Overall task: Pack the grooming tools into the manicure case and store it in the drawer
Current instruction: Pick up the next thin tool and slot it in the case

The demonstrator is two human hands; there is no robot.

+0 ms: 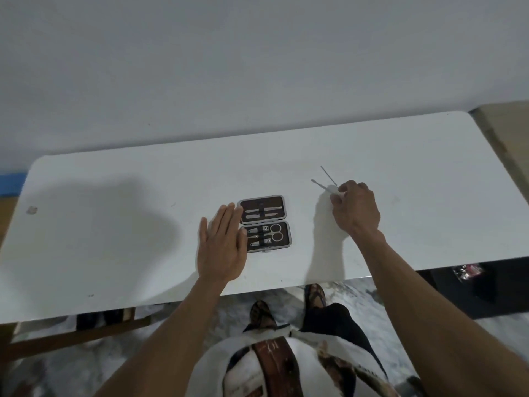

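A small brown manicure case (264, 223) lies open on the white table (114, 224), both halves flat. Scissors (275, 232), clippers and several thin metal tools sit under its straps. My left hand (221, 245) rests flat on the table with fingers apart, its fingertips touching the case's left edge. To the right of the case, my right hand (356, 209) is raised slightly and pinches a thin metal grooming tool (325, 188) by its white handle. A second thin tool (327, 175) crosses behind it; whether it lies on the table or is held I cannot tell.
A white wall stands behind the table. A wooden surface (503, 124) adjoins the table's far right corner. Below the front edge I see my legs and sandalled feet on a mottled floor, a wooden frame (71, 336) at the left, and a dark object (486, 287) at the right.
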